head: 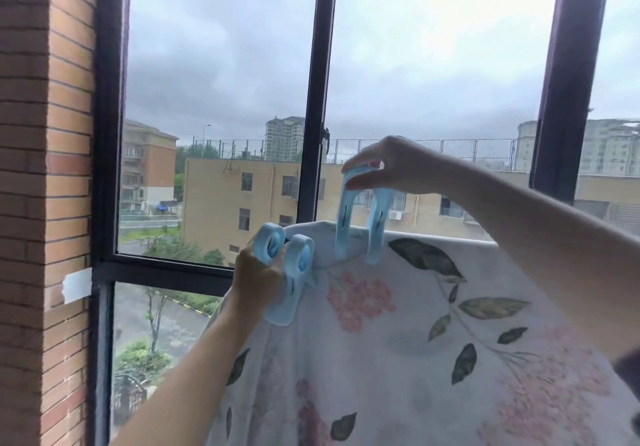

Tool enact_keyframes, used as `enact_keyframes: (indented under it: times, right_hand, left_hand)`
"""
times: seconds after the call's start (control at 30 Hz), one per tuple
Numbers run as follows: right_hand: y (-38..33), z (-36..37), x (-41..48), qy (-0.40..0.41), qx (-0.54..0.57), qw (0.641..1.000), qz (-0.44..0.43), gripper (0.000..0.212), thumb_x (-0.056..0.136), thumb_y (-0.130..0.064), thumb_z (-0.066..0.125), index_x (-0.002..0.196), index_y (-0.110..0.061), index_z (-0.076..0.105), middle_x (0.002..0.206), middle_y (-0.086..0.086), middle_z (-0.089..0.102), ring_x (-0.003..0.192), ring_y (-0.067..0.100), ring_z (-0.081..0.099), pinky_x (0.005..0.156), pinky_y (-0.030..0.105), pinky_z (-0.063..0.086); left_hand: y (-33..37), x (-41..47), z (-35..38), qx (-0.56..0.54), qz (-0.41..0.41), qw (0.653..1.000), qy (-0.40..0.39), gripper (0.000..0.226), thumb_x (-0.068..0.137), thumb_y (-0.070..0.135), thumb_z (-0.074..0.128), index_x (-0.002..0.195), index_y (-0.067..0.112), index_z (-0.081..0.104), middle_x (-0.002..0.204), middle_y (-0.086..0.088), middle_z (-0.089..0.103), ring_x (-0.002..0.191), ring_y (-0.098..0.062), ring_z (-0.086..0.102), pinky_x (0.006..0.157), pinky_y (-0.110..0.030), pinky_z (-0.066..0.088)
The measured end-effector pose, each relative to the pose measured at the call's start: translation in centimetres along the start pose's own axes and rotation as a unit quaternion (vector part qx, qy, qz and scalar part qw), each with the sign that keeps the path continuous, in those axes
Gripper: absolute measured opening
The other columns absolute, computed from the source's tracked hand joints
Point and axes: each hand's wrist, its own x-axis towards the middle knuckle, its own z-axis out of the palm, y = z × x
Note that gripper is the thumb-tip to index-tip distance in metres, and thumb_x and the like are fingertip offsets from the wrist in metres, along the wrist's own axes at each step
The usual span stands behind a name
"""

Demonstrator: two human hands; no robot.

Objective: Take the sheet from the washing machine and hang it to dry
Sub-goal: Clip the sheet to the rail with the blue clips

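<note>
So our floral sheet is up in front of the window, draped over something along its top fold that we can't really make out; our right hand is pinching the handles of a big blue clip, whose prongs are spread and straddle the top of the sheet; our left hand grips a second blue clip right at the sheet's left edge, touching the fabric; brick wall on the left, with a strip of tape stuck on it
</note>
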Motion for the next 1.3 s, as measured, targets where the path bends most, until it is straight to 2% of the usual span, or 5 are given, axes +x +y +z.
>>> enact_keyframes:
  times: [0.33, 0.53, 0.63, 0.77, 1.3]
  right_hand:
    - [-1.5, 0.6, -1.3, -0.061, -0.008, 0.996, 0.061, 0.087, 0.071, -0.068, 0.053, 0.146, -0.028, 0.032, 0.151, -0.009, 0.033, 0.136, 0.010, 0.033, 0.112, 0.032, 0.024]
    - [-3.5, 3.4, -5.4, 0.175, -0.055, 0.982, 0.046, 0.074, 0.084, -0.055, 0.058, 0.147, -0.030, 0.027, 0.151, -0.009, 0.029, 0.135, 0.006, 0.026, 0.110, 0.031, 0.026]
    - [-5.8, 7.0, -9.5, 0.235, 0.025, 0.970, 0.059, 0.058, 0.088, -0.036, 0.060, 0.141, -0.030, 0.037, 0.141, -0.016, 0.038, 0.119, -0.020, 0.031, 0.094, 0.003, 0.030]
    - [-7.1, 13.0, -14.0, 0.199, 0.151, 0.963, 0.104, 0.058, 0.083, -0.045, 0.058, 0.138, -0.036, 0.040, 0.139, -0.022, 0.043, 0.126, -0.006, 0.040, 0.103, 0.025, 0.037]
    - [-4.3, 16.2, -36.4, 0.351, 0.523, 0.704, 0.328, 0.098, 0.051, -0.047, 0.088, 0.134, -0.020, 0.044, 0.119, -0.004, 0.066, 0.114, 0.023, 0.061, 0.086, 0.027, 0.051]
  left_hand:
    - [0.0, -0.3, -0.2, 0.000, -0.017, 1.000, 0.004, 0.008, 0.078, 0.015, 0.059, 0.072, 0.012, 0.054, 0.067, -0.006, 0.052, 0.067, -0.027, 0.050, 0.063, -0.035, 0.041]
    - [-1.5, -3.3, -1.5, 0.024, 0.110, 0.993, 0.037, 0.013, 0.085, 0.028, 0.059, 0.096, 0.032, 0.056, 0.116, 0.005, 0.054, 0.106, -0.015, 0.053, 0.088, -0.029, 0.043]
    - [-1.1, -6.3, -2.2, 0.005, 0.153, 0.985, 0.076, 0.010, 0.085, 0.032, 0.053, 0.086, 0.023, 0.056, 0.099, 0.011, 0.057, 0.092, -0.009, 0.056, 0.080, -0.025, 0.044]
    - [0.4, -8.6, -0.7, -0.099, 0.018, 0.994, 0.050, 0.016, 0.090, 0.010, 0.057, 0.075, 0.012, 0.052, 0.065, 0.007, 0.052, 0.058, -0.004, 0.050, 0.060, -0.023, 0.038]
    - [6.3, -25.8, 13.4, -0.400, -0.212, 0.864, -0.220, 0.036, 0.073, 0.017, 0.062, 0.105, 0.006, 0.053, 0.077, -0.005, 0.059, 0.071, -0.017, 0.059, 0.062, -0.027, 0.050]
